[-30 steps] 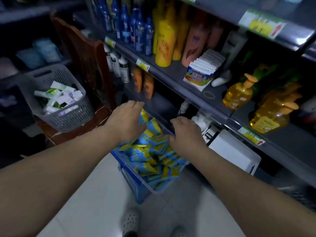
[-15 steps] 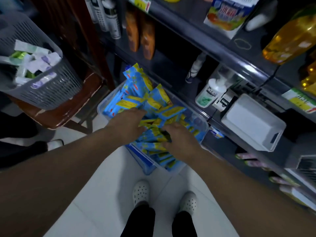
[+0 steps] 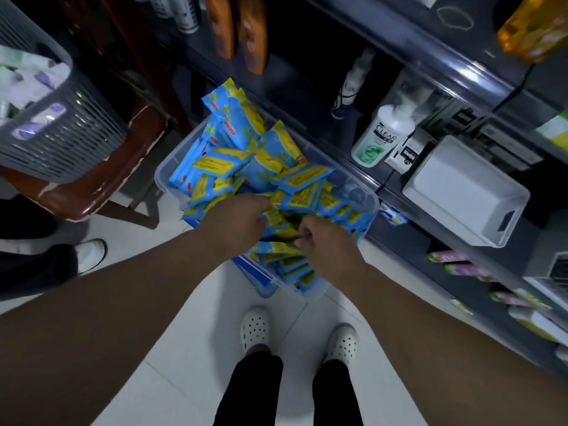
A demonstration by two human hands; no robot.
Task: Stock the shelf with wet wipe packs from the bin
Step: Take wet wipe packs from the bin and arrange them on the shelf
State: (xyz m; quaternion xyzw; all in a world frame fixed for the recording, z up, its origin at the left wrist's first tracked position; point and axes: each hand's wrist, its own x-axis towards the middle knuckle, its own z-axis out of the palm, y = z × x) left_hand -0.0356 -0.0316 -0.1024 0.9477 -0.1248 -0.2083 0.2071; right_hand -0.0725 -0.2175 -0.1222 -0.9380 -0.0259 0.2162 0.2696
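Now, nearest you, your white clogs [image 3: 255, 333] stand on the pale tiled floor [image 3: 190, 348], and both forearms run out over them to the bin [image 3: 161, 173].

A second ago your hands hovered flat above the pile. Since then you have bent lower and both have gone down into the wet wipe packs [image 3: 233, 158].

- Your left hand [image 3: 236, 224] has its fingers pushed in among the blue and yellow packs. Whether they have closed on one, you cannot tell from here.
- Your right hand [image 3: 325, 244] is curled tight and pinches the edge of a pack near the middle of the heap.

So the pick-up looks under way, but nothing has left the bin yet. All the packs lie heaped in it, a few propped above the far rim.

The bin sits on the floor, hard against the foot of the shelf [image 3: 473, 72]. On the lower tier just beyond it stand a shampoo bottle [image 3: 384, 136] and a white box [image 3: 461, 192]. To the left, a grey basket [image 3: 61, 133] of small packets rests on a wooden chair [image 3: 123, 167], and someone else's shoe [image 3: 92, 253] shows beside it. The light is dim.
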